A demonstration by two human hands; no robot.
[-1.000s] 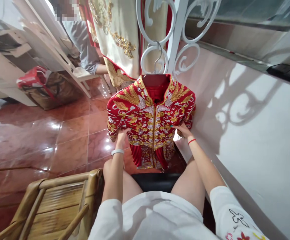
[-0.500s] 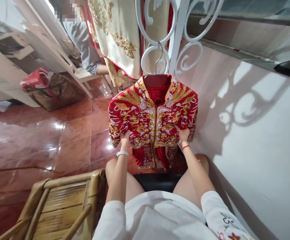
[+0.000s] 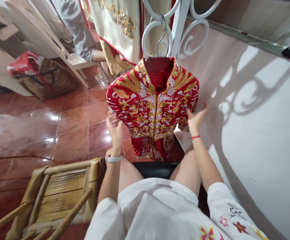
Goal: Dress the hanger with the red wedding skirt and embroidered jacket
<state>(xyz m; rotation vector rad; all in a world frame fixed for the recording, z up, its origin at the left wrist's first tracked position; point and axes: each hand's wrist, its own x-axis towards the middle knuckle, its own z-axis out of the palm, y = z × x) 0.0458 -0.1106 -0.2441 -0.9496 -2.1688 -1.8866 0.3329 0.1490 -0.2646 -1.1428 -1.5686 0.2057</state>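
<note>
A red jacket (image 3: 135, 110) with dense gold and silver embroidery hangs upright in front of me on a hanger (image 3: 157, 63), its front closed down the middle. Beneath its hem a red embroidered skirt-like piece (image 3: 145, 148) shows. My left hand (image 3: 115, 131) is at the left sleeve's outer side, fingers loosely bent and thumb apart; part of that sleeve is hidden behind it. On the other side my right hand (image 3: 196, 120) is spread beside the right sleeve, its thumb near the fabric. I cannot tell whether either hand touches the cloth.
A white scrolled metal rack (image 3: 181, 30) holds the hanger, with a cream and gold garment (image 3: 121, 30) behind. A bamboo chair (image 3: 65, 190) stands at my left, a white wall (image 3: 259, 133) at my right. Another person's sleeve (image 3: 78, 30) and a brown bag (image 3: 52, 80) are further back.
Both hands have let go of the jacket's lower front and moved outward and up to the sleeves, fingers opening. The view has tilted down slightly.
</note>
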